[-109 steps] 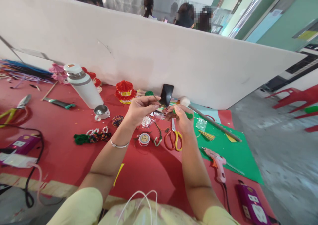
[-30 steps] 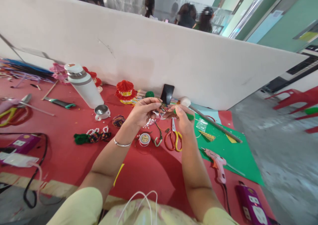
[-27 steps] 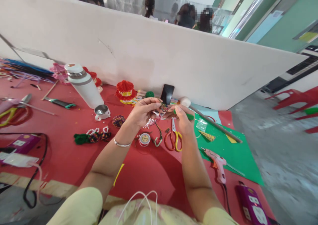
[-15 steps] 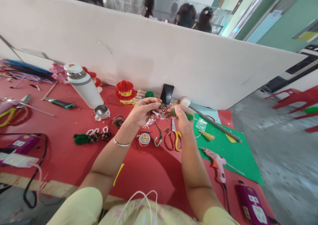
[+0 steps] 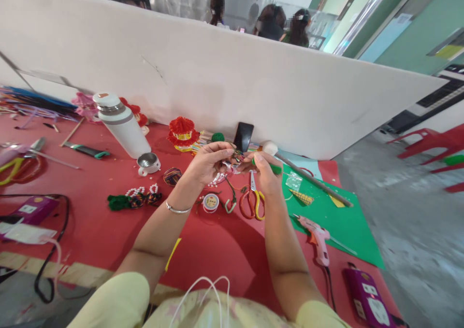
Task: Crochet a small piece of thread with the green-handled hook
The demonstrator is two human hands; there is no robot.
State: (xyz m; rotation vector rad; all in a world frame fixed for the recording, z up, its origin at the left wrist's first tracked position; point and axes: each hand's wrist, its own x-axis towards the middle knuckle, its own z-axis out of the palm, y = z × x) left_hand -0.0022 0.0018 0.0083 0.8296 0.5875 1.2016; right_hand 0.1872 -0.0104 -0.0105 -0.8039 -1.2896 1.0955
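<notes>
Yarn [image 5: 238, 157], a small bit in mixed colors, is up over the red desk [image 5: 217, 255], b/w the L hand [image 5: 207, 163] & R hand [image 5: 267, 172]. L hand pinches it. R hand is wrapped round a green tool [image 5: 276, 169], close by the yarn. Red & yellow scissors [image 5: 261, 206] lie near; a round spool [image 5: 210, 203] is left of them. A black phone [image 5: 243, 136] is by the white wall [image 5: 232, 86].

The small piece [image 5: 238, 157] between left hand [image 5: 209, 163] and right hand [image 5: 267, 176] is too tiny to tell its shape — partly covered also. The right thumb hides some of the green handle [image 5: 277, 169]. The label of the spool [image 5: 210, 202] is unreadable — and red chairs [image 5: 429, 142] are cut by the right edge.
</notes>
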